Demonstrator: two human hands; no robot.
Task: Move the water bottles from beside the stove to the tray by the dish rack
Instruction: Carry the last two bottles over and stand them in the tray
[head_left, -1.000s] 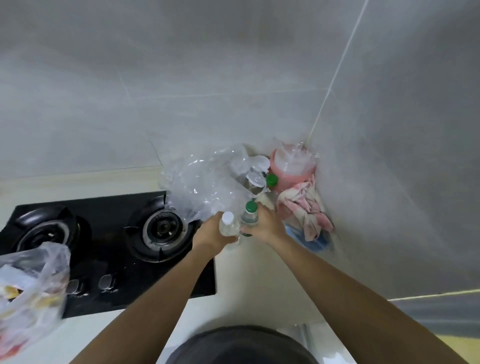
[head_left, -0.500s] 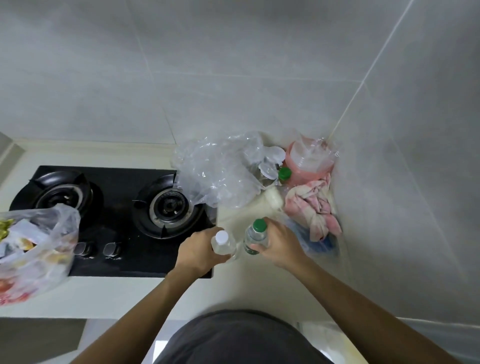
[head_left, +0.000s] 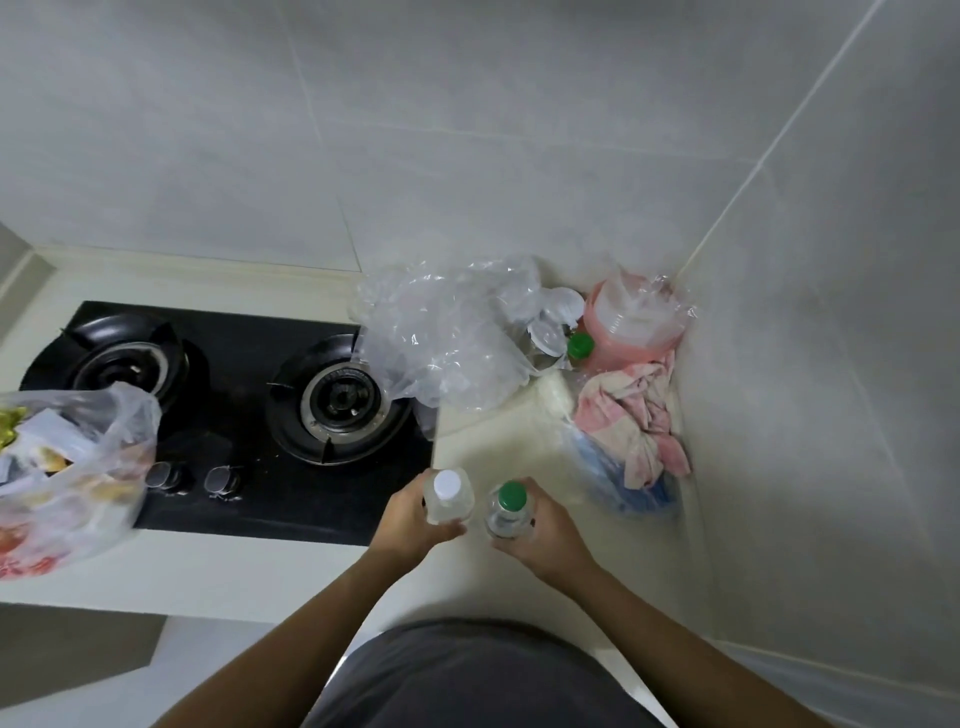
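While both arms reach over the front edge of the worktop (head_left: 519, 431), each hand grips one upright bottle above the pale strip between the stove and the right wall. The left hand (head_left: 410, 525) curls round the white-capped bottle (head_left: 448, 496), right at the stove's front right corner. The right hand (head_left: 540, 535) wraps the green-capped bottle (head_left: 509, 512); the two bottles stand just beside each other without clearly touching. A label shows on the green-capped one, but its writing is too small to read.

Bare worktop lies beyond the hands, running back toward the far right corner. To the left, the black two-burner stove (head_left: 249, 415) fills the surface, its two knobs (head_left: 195, 479) near its front edge. A filled plastic bag (head_left: 67, 467) sits at the left, overlapping the stove's front left part.

Against the right wall lie a blue bag (head_left: 623, 483) and, behind it, a pink and white cloth (head_left: 634, 415). In the far right corner stands a pink container (head_left: 631, 332) wrapped in clear plastic, with another green-capped bottle top (head_left: 580, 345) just beside it. A crumpled clear plastic bag (head_left: 447, 338) spreads from the back edge over the stove's right burner.
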